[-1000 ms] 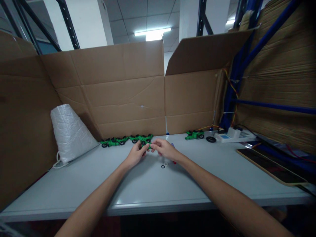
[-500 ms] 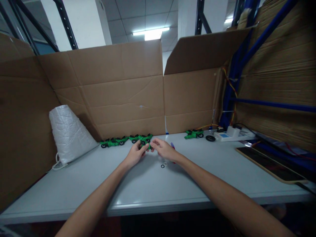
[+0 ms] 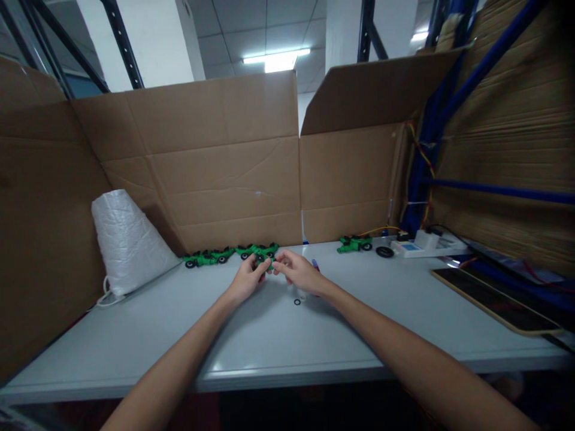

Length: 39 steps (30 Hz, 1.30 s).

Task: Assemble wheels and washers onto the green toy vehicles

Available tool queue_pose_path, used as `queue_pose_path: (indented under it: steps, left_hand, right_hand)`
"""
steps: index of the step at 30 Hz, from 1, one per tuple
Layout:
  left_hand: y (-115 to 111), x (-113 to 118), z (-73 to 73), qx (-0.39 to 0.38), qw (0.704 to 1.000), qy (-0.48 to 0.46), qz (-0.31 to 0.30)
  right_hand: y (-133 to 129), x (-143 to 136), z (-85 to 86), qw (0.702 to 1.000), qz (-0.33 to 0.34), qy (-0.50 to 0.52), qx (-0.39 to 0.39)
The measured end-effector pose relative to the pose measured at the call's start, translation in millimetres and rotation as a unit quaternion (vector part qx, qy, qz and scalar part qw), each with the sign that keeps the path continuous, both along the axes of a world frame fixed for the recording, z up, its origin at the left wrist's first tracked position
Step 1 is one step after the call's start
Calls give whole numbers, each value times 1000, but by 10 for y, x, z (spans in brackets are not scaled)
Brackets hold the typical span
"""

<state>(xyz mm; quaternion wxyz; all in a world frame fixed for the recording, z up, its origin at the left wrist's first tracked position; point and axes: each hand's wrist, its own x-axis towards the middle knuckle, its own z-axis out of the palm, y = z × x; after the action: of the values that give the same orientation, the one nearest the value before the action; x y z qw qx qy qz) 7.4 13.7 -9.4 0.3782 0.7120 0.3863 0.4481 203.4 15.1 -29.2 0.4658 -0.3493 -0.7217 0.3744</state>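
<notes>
My left hand (image 3: 247, 279) is closed on a small green toy vehicle (image 3: 268, 265) with dark wheels, just above the middle of the table. My right hand (image 3: 299, 272) meets it from the right, its fingers pinched at the toy's right end; what they grip there is too small to make out. More green toy vehicles stand behind my hands, one (image 3: 257, 250) right behind them and others (image 3: 209, 257) to the left. A small black ring (image 3: 297, 302) lies on the table below my right hand. Partly behind that hand is a purple pen-like object (image 3: 315, 264).
A white padded bag (image 3: 128, 242) leans at the left. Further right are another green vehicle (image 3: 354, 243), a black ring (image 3: 384, 252), a power strip (image 3: 431, 244) and a dark flat panel (image 3: 494, 301). Cardboard walls (image 3: 224, 173) enclose the white table (image 3: 251, 341).
The whole view has shifted very slightly. Both hands stay together at the toy, with only a small movement of the fingers.
</notes>
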Motion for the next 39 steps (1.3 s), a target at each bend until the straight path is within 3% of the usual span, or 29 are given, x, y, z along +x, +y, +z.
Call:
queue_pose_path:
  steps: [8,16,22,27,39]
  left_hand:
    - [3,3,-10,-5,1000,-17,-21]
    - [37,-7,-32,-11,1000,-12,-2]
    - [57,-7,-52,-7,1000,-20,-3]
    - [46,0,-37,-10,999,-28,-16]
    - [27,-1,-12,-13,999,-34,-14]
  right_hand:
    - [-3,12,16,1000,0,-2,6]
    - [-14,39,35,994,-21,-18,107]
    - [30,37,7,996,-28,-17,81]
    - [36,34,-2,1000,6,-22,22]
    - [-48,51,62,990,-39,-51,125]
